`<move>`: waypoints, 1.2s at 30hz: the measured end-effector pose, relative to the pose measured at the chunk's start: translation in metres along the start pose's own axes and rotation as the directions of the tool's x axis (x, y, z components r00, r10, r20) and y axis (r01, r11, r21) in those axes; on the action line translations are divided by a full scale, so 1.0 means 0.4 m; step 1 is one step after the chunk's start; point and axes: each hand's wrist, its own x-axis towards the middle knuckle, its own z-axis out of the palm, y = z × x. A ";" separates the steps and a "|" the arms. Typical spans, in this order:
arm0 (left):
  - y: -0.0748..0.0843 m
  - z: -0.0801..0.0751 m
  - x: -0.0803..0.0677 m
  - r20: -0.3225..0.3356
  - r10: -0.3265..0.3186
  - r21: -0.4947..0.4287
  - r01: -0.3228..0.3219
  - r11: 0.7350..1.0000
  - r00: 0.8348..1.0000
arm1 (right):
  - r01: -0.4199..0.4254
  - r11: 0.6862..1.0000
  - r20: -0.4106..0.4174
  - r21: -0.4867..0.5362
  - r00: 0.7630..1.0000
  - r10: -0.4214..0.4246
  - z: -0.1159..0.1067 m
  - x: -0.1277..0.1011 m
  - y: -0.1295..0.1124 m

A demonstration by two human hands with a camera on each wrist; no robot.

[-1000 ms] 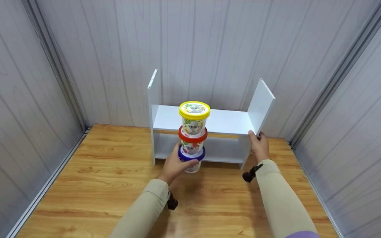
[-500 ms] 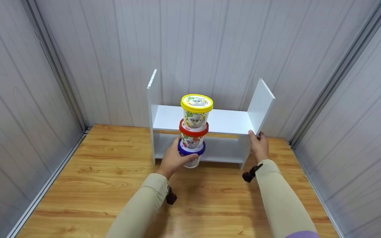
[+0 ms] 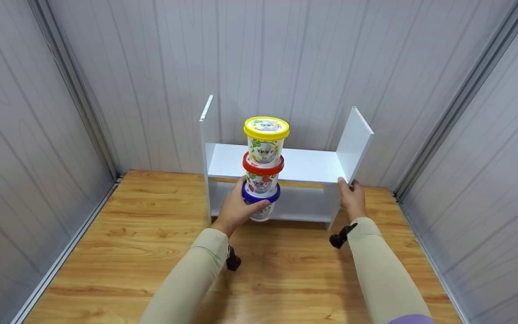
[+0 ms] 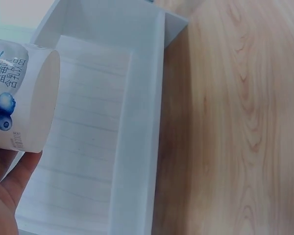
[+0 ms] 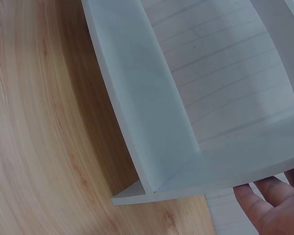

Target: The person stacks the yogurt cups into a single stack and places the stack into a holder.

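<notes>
Up front in the head view, the left hand (image 3: pixel 236 210) is wrapped around the bottom cup of a stack of three cups (image 3: pixel 262 166), lidded blue, red and yellow from the bottom up. The stack is upright and held off the wooden table (image 3: pixel 119 252), in front of the white shelf (image 3: pixel 295 166), its top cup level with the upper board. The right hand (image 3: pixel 352 198) rests against the shelf's right side panel near the front corner, fingers fairly straight and holding nothing.

Next, the left wrist view shows the blue-printed bottom cup (image 4: pixel 24 103) from below, its flat base toward the camera, with the palm (image 4: pixel 5 196) under it; the shelf's lower compartment (image 4: pixel 88 147) lies just beyond.

Lastly, the right wrist view shows straight fingertips (image 5: pixel 269 200) at the shelf's edge (image 5: pixel 137 147), over the wood grain.
</notes>
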 end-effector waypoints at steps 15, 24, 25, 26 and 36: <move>0.050 -0.015 0.012 0.010 0.020 0.001 -0.021 1.000 1.000 | -0.034 0.998 0.013 0.049 0.999 0.034 0.010 -0.006 -0.001; 0.080 -0.029 0.027 0.004 0.098 0.064 -0.098 0.993 0.995 | -0.039 0.998 0.009 0.045 0.999 0.039 0.015 -0.005 0.000; 0.083 -0.030 0.030 0.002 0.097 0.068 -0.097 0.993 0.995 | -0.039 0.998 0.013 0.040 0.999 0.039 0.015 -0.005 0.001; 0.087 -0.032 0.032 -0.003 0.092 0.073 -0.091 0.993 0.996 | -0.039 0.998 0.016 0.039 0.999 0.038 0.016 -0.004 0.002; 0.117 -0.047 0.055 -0.018 0.137 0.121 -0.133 0.984 0.990 | -0.026 0.999 0.032 0.044 0.999 0.025 0.019 -0.008 -0.001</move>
